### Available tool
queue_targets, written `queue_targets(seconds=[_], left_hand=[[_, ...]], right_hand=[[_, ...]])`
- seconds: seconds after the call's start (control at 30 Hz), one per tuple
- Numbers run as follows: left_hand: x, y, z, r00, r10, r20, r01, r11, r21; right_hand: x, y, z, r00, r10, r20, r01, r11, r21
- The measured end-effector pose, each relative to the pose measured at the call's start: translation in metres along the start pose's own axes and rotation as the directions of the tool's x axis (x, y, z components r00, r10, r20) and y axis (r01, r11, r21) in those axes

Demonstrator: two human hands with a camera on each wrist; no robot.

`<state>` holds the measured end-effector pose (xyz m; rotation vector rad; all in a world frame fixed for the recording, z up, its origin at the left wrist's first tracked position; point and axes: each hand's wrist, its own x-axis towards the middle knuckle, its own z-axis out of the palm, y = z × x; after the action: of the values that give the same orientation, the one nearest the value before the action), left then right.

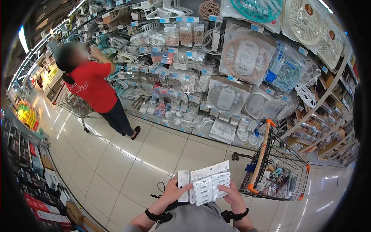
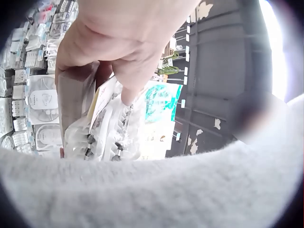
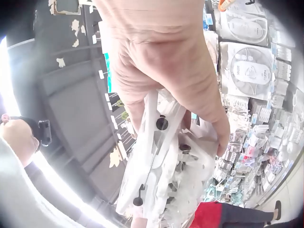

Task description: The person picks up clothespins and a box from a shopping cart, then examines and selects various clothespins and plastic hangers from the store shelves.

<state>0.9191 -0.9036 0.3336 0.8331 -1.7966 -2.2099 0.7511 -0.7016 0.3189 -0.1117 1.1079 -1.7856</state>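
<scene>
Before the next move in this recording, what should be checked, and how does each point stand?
1. Left hand gripping the packaged white clips: ok.
2. Right hand gripping them too: ok.
3. Shopping cart nearby: ok, on the right.
4. Space in the cart: ok, its goods seem to leave some.
5. Person in red out of the way: ok, off to the left.
6. Small print legible: not ok, too small.

The clips (image 1: 201, 191) looked like smooth white plastic, in glossy clear film with a smooth, paper-like card (image 1: 205, 172). Near, the grey top (image 1: 195, 218) was matt, slightly fuzzy cloth. At right, the cart (image 1: 288, 150) showed dark metal wire, with smooth orange plastic on its handle (image 1: 261, 158). The tiled floor (image 1: 154, 166) was glossy; far left, the red shirt (image 1: 92, 85) was matt cloth.
</scene>
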Motion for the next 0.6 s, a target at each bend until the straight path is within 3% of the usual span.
queue_targets(seconds=[0.17, 0.3, 0.4, 0.47, 0.5, 0.53, 0.6], left_hand=[[0.004, 0.002, 0.004, 0.990, 0.123, -0.069, -0.113, 0.985, 0.127], [0.005, -0.001, 0.002, 0.973, 0.230, -0.018, -0.224, 0.962, 0.157], [0.004, -0.006, 0.003, 0.966, 0.245, -0.081, -0.236, 0.966, 0.107], [0.004, -0.010, 0.001, 0.974, 0.129, -0.186, -0.131, 0.991, -0.003], [0.002, -0.009, -0.004, 0.974, 0.102, -0.202, -0.096, 0.995, 0.041], [0.004, -0.015, -0.002, 0.956, 0.138, -0.258, -0.160, 0.985, -0.065], [0.014, -0.039, -0.007, 0.944, 0.125, -0.304, -0.199, 0.954, -0.225]], right_hand=[[0.009, 0.019, -0.012, 0.999, 0.002, -0.051, 0.005, 0.992, 0.130], [-0.002, 0.021, -0.004, 0.998, -0.010, -0.068, 0.025, 0.973, 0.228], [-0.008, 0.024, -0.001, 0.998, -0.021, -0.063, 0.033, 0.982, 0.187], [-0.007, 0.035, -0.009, 0.997, -0.038, -0.072, 0.052, 0.979, 0.195], [-0.006, 0.036, -0.007, 0.995, -0.027, -0.097, 0.047, 0.977, 0.207], [-0.004, 0.036, -0.005, 0.995, -0.051, -0.082, 0.067, 0.977, 0.202], [-0.008, 0.035, 0.006, 0.996, 0.048, -0.069, -0.027, 0.960, 0.279]])
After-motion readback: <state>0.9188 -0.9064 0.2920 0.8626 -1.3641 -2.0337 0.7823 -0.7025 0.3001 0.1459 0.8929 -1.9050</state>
